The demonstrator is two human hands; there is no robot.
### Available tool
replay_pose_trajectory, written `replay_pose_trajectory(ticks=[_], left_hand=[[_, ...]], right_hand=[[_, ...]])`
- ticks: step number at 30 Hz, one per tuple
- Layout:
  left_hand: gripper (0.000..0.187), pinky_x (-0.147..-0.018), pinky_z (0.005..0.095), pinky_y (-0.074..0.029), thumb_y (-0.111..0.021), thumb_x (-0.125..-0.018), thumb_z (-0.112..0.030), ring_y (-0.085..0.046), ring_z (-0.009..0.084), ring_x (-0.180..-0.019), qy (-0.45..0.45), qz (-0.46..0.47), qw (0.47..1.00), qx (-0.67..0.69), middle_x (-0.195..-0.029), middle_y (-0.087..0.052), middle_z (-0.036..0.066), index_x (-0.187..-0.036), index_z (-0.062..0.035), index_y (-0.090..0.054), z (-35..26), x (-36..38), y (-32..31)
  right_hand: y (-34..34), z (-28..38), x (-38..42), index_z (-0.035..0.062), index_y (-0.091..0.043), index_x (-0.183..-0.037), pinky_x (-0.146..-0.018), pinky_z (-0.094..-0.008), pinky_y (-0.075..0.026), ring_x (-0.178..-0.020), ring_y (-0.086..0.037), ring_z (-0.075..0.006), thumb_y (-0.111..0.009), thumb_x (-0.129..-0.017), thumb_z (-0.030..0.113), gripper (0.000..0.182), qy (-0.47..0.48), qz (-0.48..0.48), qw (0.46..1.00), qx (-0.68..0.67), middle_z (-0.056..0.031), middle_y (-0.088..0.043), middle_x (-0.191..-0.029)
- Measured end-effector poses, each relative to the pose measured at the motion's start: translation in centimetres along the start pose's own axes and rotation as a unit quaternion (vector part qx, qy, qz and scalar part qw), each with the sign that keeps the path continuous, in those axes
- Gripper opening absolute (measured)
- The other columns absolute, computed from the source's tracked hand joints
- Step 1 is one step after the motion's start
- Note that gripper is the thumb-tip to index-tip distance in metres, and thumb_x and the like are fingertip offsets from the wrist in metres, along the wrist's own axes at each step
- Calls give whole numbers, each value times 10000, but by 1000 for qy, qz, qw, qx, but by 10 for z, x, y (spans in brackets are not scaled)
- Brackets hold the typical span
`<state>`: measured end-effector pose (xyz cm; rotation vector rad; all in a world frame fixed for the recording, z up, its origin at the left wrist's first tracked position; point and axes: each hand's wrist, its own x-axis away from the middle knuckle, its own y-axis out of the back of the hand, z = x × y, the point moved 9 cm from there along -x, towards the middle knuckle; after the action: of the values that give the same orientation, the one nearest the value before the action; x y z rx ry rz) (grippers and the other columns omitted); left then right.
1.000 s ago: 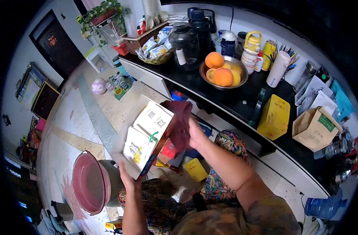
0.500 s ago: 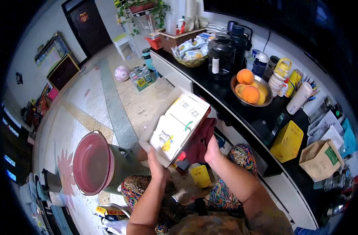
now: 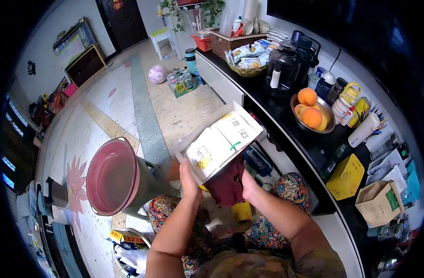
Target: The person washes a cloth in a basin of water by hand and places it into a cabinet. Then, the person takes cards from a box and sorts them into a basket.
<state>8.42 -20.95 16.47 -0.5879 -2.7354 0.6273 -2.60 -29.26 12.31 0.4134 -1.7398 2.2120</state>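
My left hand [image 3: 189,178] grips the near edge of a shallow white cardboard box [image 3: 220,141] holding white packets with printed codes and a green tag. The box is tilted, held above my lap. My right hand [image 3: 249,184] holds a dark red cloth [image 3: 227,183] just under the box's near side. Below the cloth lies a small yellow packet [image 3: 242,211] among clutter on the floor by my patterned trousers.
A grey bin with a pink lid [image 3: 112,176] stands at my left. A black counter [image 3: 295,132] on the right carries a bowl of oranges [image 3: 311,113], a yellow tin [image 3: 345,177], a brown paper bag [image 3: 379,203], jars and a snack basket. Bottles and a ball [image 3: 157,73] sit on the floor.
The box has come down from upright to nearly flat. The red cloth moved from beside the box to beneath it. My view swung left, toward the floor.
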Motion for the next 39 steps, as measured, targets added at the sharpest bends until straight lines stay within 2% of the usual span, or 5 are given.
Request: replay_pose_trajectory(ticks=[16, 19, 32, 38, 39], left_hand=[[463, -776, 354, -440, -339, -861, -353, -523, 229, -952, -21, -12, 996, 91, -1090, -486, 125, -1157, 0, -379, -34, -49, 47], [449, -714, 324, -461, -316, -870, -360, -541, 211, -927, 2, -52, 992, 116, -1091, -500, 100, -1165, -30, -388, -38, -48, 58], [493, -831, 352, -428, -314, -882, -362, -495, 234, -1022, 34, -39, 977, 206, -1145, -462, 144, -1179, 29, -350, -52, -57, 51], [550, -757, 396, -427, -283, -851, -466, -500, 247, -986, 29, -51, 991, 122, -1128, -470, 132, -1201, -50, -362, -54, -57, 50], [547, -743, 405, -425, -283, -853, -464, -498, 249, -977, 38, -31, 987, 155, -1117, -474, 126, -1199, -49, -363, -58, -53, 40]], right_hand=[[-35, 97, 55, 86, -476, -1117, -884, -399, -383, -1034, -477, -258, -376, -847, 382, 413, 231, 91, 969, 18, -94, -481, -1158], [-12, 113, 64, 82, -511, -1047, -817, -422, -433, -928, -535, -265, -382, -848, 401, 397, 277, -95, 955, 39, -98, -556, -1011], [140, 80, 6, 75, -528, -994, -699, -404, -482, -794, -580, -233, -395, -854, 406, 384, 51, -308, 913, 261, -62, -594, -900], [259, 93, -18, 43, -507, -1061, -818, -342, -426, -926, -537, -212, -438, -827, 440, 466, 111, -387, 816, 415, -121, -526, -1075], [219, 87, -9, 42, -507, -1066, -816, -315, -416, -930, -533, -205, -439, -831, 419, 450, 92, -409, 706, 571, -122, -535, -1056]])
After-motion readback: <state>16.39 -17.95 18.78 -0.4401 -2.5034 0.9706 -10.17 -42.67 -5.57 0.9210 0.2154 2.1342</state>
